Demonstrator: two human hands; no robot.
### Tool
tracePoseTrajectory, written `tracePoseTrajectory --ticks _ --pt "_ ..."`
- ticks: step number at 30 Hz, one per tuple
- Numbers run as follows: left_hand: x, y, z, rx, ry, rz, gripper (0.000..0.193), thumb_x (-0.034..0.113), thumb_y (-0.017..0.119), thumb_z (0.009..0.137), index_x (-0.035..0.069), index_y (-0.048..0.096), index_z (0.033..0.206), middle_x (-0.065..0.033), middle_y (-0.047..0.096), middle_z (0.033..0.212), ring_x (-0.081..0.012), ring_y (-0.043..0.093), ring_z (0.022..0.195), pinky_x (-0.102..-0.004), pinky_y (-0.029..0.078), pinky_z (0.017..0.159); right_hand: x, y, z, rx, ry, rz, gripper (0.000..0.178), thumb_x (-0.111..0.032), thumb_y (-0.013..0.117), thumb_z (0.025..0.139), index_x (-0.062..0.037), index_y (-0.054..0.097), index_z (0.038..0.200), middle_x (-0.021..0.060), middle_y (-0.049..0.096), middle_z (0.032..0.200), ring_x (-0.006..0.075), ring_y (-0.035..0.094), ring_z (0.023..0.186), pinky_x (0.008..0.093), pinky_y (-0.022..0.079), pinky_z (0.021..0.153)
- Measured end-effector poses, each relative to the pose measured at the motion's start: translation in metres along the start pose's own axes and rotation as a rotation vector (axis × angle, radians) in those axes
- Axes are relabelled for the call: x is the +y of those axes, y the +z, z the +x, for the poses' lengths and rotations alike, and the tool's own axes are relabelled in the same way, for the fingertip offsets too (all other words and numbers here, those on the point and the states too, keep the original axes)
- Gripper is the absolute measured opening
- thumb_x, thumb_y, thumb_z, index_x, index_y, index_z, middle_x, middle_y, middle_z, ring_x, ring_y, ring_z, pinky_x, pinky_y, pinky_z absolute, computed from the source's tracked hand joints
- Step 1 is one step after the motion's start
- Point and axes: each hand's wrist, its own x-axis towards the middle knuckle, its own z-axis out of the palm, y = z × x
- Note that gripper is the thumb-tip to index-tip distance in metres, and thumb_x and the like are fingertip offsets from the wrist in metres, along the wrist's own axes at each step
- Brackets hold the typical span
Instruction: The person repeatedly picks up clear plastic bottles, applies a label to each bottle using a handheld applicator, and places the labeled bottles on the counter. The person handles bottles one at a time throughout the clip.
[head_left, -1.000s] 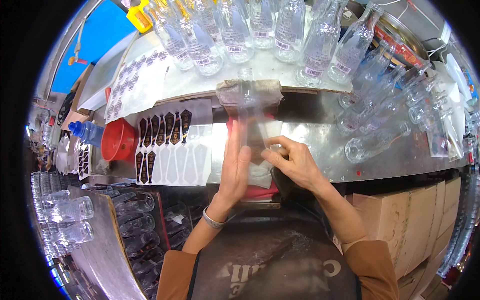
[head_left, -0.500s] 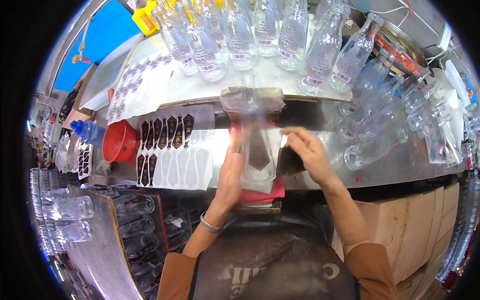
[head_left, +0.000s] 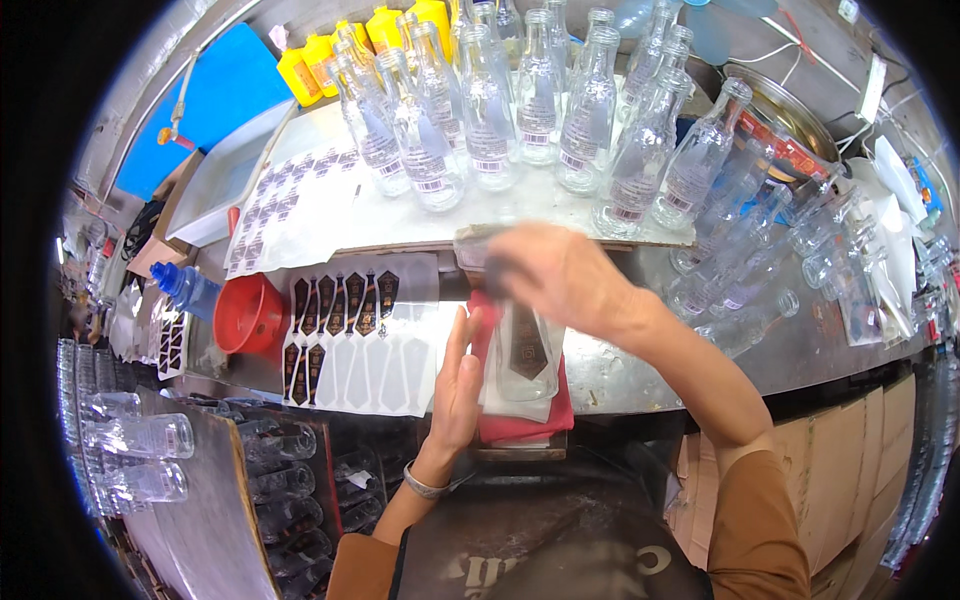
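A clear glass bottle (head_left: 540,388) lies on its back on a padded stand, base toward me, with a dark tie-shaped label (head_left: 525,340) on its upper side. My right hand (head_left: 570,275) is over the bottle's neck, hiding it, with fingers curled round a small dark piece (head_left: 508,278); motion blurs both, so its kind is unclear. My left hand (head_left: 458,400) stands open along the bottle's left side, fingers stretched upward. Left of it, a label sheet (head_left: 400,375) bears several dark tie-shaped labels and pale spaces where others were peeled off.
Several upright clear bottles (head_left: 488,150) stand on the white board (head_left: 400,225) at the back. More bottles (head_left: 740,215) lie at the right. A red bowl (head_left: 248,315) and a blue-capped bottle (head_left: 185,285) are at the left. Cardboard boxes (head_left: 845,460) stand below the bench, right.
My right hand has moved up and left from beside the bottle to over its neck, carrying the dark piece. My left hand stays beside the bottle. The view has shifted slightly.
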Motion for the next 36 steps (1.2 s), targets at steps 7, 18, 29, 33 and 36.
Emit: tracePoseTrajectory --ticks 7,18,29,33,36 --pt "-0.011 -0.018 0.009 0.098 -0.019 -0.028 0.071 0.047 0.033 0.109 -0.003 0.021 0.158 -0.0245 0.042 0.153 -0.0305 0.04 0.143 -0.0427 0.027 0.119 -0.042 -0.006 -0.047 -0.189 -0.07 0.237 0.02 -0.008 0.072 0.078 -0.0097 0.065 0.097 0.0109 0.065 0.09 0.0313 0.064 0.088 0.0431 0.053 0.077" --pt "0.045 0.02 0.099 0.113 -0.397 0.38 0.053 0.045 0.061 0.099 -0.008 0.064 0.102 -0.0135 0.073 0.086 -0.0138 0.069 0.075 -0.029 0.054 0.069 0.007 -0.01 -0.054 0.345 0.543 0.349 0.031 -0.009 0.068 0.093 -0.0001 0.064 0.123 0.012 0.072 0.103 0.0157 0.068 0.093 0.0301 0.054 0.081" --pt "-0.001 0.02 0.091 0.12 -0.278 0.059 0.046 0.043 0.052 0.106 -0.002 0.062 0.102 -0.0054 0.066 0.087 -0.0084 0.058 0.078 -0.0243 0.049 0.072 0.031 0.026 -0.069 0.041 0.805 0.717 0.043 -0.041 0.063 0.097 0.0008 0.075 0.095 0.0082 0.074 0.084 0.0134 0.066 0.08 0.0295 0.051 0.077" --pt "-0.001 0.03 0.083 0.127 -0.212 -0.098 0.049 0.042 0.051 0.107 -0.006 0.059 0.114 -0.0091 0.064 0.104 -0.0123 0.06 0.095 -0.0276 0.049 0.087 0.02 0.024 -0.05 -0.089 0.777 0.631 0.049 -0.046 0.065 0.095 0.0013 0.074 0.091 0.0092 0.074 0.079 0.0168 0.067 0.071 0.0319 0.051 0.07" --pt "-0.009 0.029 0.083 0.115 -0.211 -0.146 0.051 0.043 0.049 0.107 -0.006 0.058 0.115 -0.009 0.064 0.105 -0.0128 0.059 0.095 -0.0281 0.049 0.088 0.022 0.026 -0.051 -0.117 0.779 0.635 0.051 -0.05 0.064 0.095 -0.0001 0.074 0.088 0.0079 0.074 0.078 0.0167 0.066 0.071 0.0322 0.051 0.071"
